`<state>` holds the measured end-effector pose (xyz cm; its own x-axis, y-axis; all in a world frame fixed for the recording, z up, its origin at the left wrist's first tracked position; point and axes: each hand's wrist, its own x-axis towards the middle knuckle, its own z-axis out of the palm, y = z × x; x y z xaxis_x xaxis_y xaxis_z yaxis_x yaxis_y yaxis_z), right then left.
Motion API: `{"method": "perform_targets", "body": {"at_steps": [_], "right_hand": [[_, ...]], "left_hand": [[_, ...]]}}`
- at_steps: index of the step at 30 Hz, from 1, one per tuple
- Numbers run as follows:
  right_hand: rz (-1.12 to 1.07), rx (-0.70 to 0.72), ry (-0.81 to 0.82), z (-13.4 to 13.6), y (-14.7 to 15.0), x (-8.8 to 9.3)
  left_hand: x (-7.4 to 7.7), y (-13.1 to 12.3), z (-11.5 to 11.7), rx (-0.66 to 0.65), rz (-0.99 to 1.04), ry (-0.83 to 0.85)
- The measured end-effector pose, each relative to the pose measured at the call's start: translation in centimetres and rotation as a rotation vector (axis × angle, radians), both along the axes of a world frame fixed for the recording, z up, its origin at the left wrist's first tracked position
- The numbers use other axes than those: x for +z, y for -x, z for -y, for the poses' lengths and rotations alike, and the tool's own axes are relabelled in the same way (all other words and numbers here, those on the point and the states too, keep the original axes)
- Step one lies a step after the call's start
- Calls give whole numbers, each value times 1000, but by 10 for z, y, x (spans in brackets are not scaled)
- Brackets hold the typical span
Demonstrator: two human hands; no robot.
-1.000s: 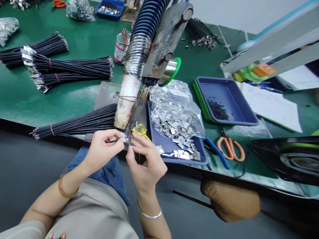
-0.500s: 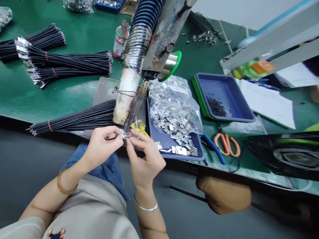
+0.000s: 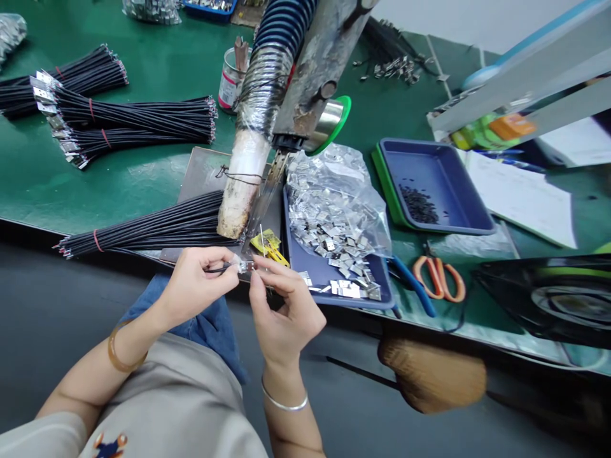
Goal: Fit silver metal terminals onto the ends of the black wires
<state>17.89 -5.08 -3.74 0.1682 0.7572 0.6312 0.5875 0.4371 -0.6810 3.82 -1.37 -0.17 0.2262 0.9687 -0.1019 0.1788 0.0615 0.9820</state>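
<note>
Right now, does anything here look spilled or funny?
Two things, maybe. Loose metal pieces lie jumbled in the blue tray beside the clear bag, rather like a spill, though that could be on purpose. The white hose end has brown stains around its tip, so it looks dirty or worn.

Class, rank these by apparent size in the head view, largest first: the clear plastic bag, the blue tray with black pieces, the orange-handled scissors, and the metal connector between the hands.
1. Clear plastic bag and blue tray: too alike to rank
2. Orange-handled scissors
3. Metal connector
</note>
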Motion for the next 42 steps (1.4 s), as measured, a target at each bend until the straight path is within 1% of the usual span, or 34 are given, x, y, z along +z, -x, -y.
{"method": "perform_targets", "body": {"at_steps": [2, 4, 6, 7, 8, 9, 11, 14, 16, 18, 21, 22, 24, 27, 29, 31, 33, 35, 38, 40, 42], "right_hand": [[-51, -12, 61, 1, -1, 2], [-101, 4, 178, 1, -3, 6], [-162, 56, 310, 0, -6, 12], [-194, 91, 356, 0, -7, 14], [-221, 126, 380, -1, -8, 15], [-231, 154, 379, -1, -8, 16], [-178, 183, 310, -1, -9, 16], [29, 170, 110, 0, -9, 12], [135, 156, 13, 2, -9, 9], [129, 106, 5, 5, -10, 6], [5, -48, 38, 12, -13, 6], [-1, -79, 32, 13, -13, 6], [89, -69, 17, 14, -14, 9], [288, 31, 16, 10, -10, 12], [335, 62, 19, 7, -6, 12], [319, 68, 41, 5, -3, 10], [265, 68, 99, 6, -1, 9], [156, 86, 196, 7, 0, 7], [-55, 157, 342, 9, -1, 5], [-163, 169, 352, 10, -3, 5], [-268, 121, 271, 11, -6, 6]], "left_hand": [[1, 1, 4, -27, -75, -76], [1, 3, 8, -74, -150, -218], [1, 6, 10, -109, -187, -365], [1, 8, 11, -114, -185, -409], [1, 10, 11, -112, -173, -419], [2, 12, 11, -107, -153, -393], [2, 15, 11, -112, -98, -269], [2, 16, 12, -108, -9, -81], [1, 15, 12, -77, 30, -15], [-1, 13, 13, -54, 63, 16], [-2, 13, 12, -46, 81, 28], [-3, 14, 12, -54, 76, 24], [-3, 17, 11, -76, 63, 13], [-5, 19, 11, -111, 53, -6], [-8, 19, 11, -121, 31, -25], [-11, 19, 11, -124, 6, -44], [-13, 19, 11, -124, -14, -52], [-14, 20, 10, -125, -8, -49], [-12, 22, 8, -145, 64, -16], [-9, 23, 6, -173, 118, 21], [-7, 22, 4, -176, 149, 54]]}}
